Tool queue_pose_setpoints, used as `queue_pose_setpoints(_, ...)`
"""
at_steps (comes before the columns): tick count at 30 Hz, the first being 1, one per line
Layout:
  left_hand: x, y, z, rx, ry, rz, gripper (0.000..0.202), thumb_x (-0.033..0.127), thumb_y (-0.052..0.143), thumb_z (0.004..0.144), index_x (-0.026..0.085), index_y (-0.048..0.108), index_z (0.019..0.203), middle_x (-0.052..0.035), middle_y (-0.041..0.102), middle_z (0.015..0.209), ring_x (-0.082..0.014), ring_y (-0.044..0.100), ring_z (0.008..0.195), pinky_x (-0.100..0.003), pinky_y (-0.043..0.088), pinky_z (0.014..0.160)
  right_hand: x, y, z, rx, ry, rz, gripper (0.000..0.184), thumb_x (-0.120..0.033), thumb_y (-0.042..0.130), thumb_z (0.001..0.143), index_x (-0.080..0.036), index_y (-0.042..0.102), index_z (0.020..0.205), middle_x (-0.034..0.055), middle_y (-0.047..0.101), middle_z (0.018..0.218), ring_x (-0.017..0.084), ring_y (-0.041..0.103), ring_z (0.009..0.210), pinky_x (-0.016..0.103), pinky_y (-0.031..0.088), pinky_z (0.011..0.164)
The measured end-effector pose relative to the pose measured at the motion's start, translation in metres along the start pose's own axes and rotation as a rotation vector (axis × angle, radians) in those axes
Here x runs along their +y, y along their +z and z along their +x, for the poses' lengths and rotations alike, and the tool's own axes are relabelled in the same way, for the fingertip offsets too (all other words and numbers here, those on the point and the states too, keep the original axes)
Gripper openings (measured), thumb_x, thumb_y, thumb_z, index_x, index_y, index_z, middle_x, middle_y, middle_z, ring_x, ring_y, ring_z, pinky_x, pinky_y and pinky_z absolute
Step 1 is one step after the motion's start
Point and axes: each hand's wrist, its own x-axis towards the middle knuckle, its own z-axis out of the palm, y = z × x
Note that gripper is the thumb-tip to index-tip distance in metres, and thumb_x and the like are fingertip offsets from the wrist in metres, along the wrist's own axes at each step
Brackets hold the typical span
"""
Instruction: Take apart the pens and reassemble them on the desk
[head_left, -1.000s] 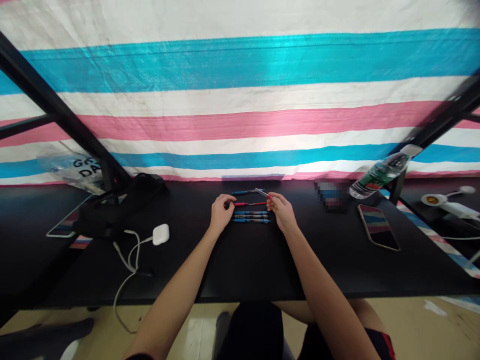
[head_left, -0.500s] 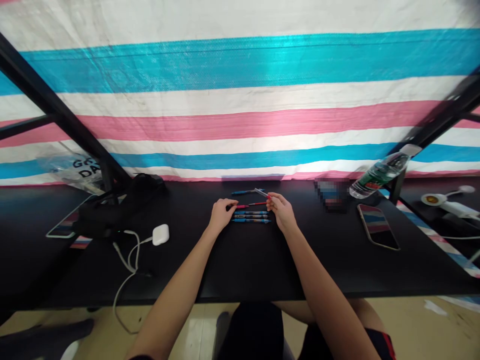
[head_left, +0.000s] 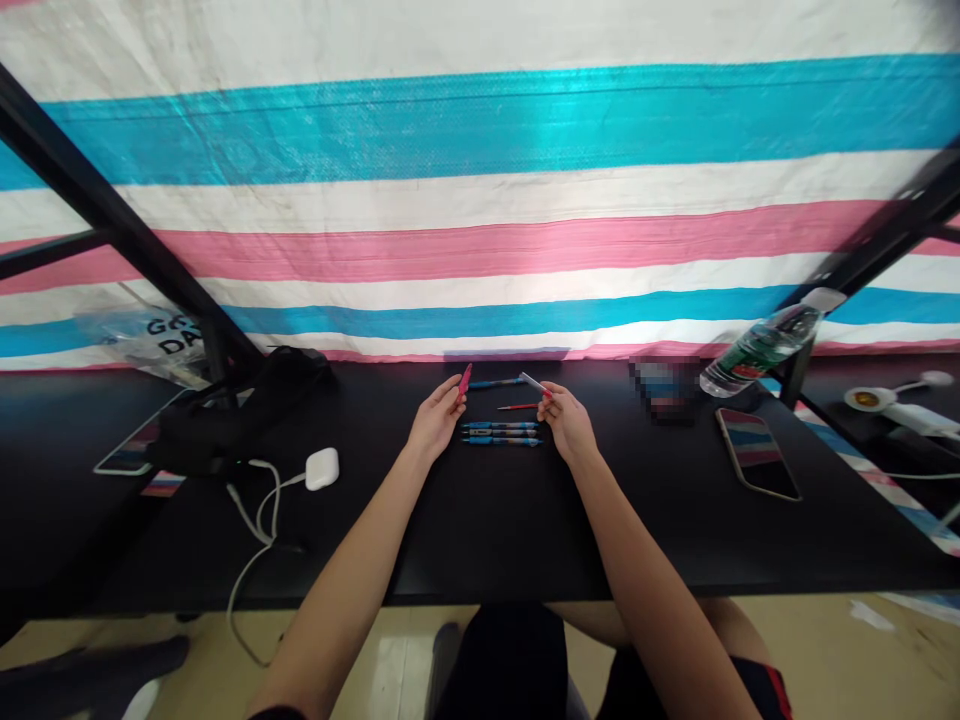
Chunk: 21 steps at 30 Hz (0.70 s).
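Over black table [head_left: 487,520], left hand [head_left: 435,425] pinches red barrel [head_left: 465,380], right hand [head_left: 570,425] pale tube [head_left: 534,383].

Surface findings: plastics dominate, one matt worktop.
Table [head_left: 480,520] reads matt black, smooth; backdrop sheet [head_left: 480,130] is woven plastic, slight sheen; blue pens [head_left: 501,433], pink pen piece [head_left: 464,381] and pale pen piece [head_left: 534,384] glossy plastic; bottle [head_left: 757,348] clear plastic; phone [head_left: 756,453] glossy-faced.

Pink pen piece [head_left: 465,381] held upright, clear pen barrel [head_left: 533,383] tilted, thin red refill [head_left: 517,407] lying flat
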Motion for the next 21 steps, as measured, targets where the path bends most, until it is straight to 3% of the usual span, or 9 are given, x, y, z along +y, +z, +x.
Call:
queue_pose_setpoints(3, 0.0016, -0.0005, -0.0001, -0.024, -0.038, -0.06, 0.026, 0.012, 0.067, 0.075, 0.013, 0.067, 0.101, -0.0077, 0.069, 0.094, -0.0079, 0.059, 0.069, -0.019, 0.044, 0.06, -0.0002, 0.0004, -0.0001, -0.012, 0.007, 0.027, 0.02, -0.023, 0.057, 0.067, -0.018, 0.065, 0.085, -0.0029, 0.052, 0.059, 0.011, 0.049, 0.053, 0.025, 0.04, 0.049)
queue_pose_setpoints(9, 0.0033, 0.0021, -0.001, -0.016, -0.048, -0.1, 0.034, 0.009, 0.068, 0.074, 0.018, 0.061, 0.106, -0.0017, 0.067, 0.083, -0.0097, 0.064, 0.072, -0.021, 0.047, 0.066, -0.0035, 0.0032, -0.0011, -0.004, 0.053, 0.093, 0.025, -0.02, 0.056, 0.065, -0.017, 0.067, 0.087, -0.0028, 0.052, 0.061, 0.01, 0.049, 0.054, 0.024, 0.04, 0.048)
queue_pose_setpoints(13, 0.0013, 0.0016, 0.0003, 0.043, -0.009, -0.054, 0.024, 0.013, 0.074, 0.069, 0.017, 0.058, 0.086, -0.0015, 0.068, 0.078, -0.0126, 0.066, 0.078, -0.024, 0.048, 0.073, -0.0042, 0.003, -0.0014, -0.03, 0.08, 0.124, 0.025, -0.021, 0.057, 0.067, -0.017, 0.066, 0.089, -0.0027, 0.052, 0.063, 0.011, 0.049, 0.056, 0.024, 0.04, 0.049)
queue_pose_setpoints(18, 0.0, 0.0005, 0.0007, 0.092, 0.02, 0.015, 0.03, 0.02, 0.08, 0.063, 0.016, 0.051, 0.069, 0.0012, 0.064, 0.066, -0.0093, 0.062, 0.068, -0.02, 0.046, 0.065, -0.0028, 0.0019, -0.001, -0.045, 0.103, 0.145, 0.016, -0.027, 0.058, 0.071, -0.02, 0.061, 0.085, -0.0024, 0.051, 0.064, 0.012, 0.049, 0.057, 0.025, 0.041, 0.051)
queue_pose_setpoints(21, 0.0011, 0.0022, -0.0018, 0.085, 0.012, 0.052, 0.031, 0.03, 0.078, 0.068, 0.016, 0.05, 0.067, 0.0006, 0.062, 0.065, -0.0086, 0.059, 0.063, -0.021, 0.046, 0.061, -0.0024, 0.0024, -0.0008, -0.042, 0.096, 0.157, 0.014, -0.032, 0.058, 0.073, -0.021, 0.058, 0.081, -0.0019, 0.052, 0.064, 0.012, 0.049, 0.056, 0.026, 0.041, 0.051)
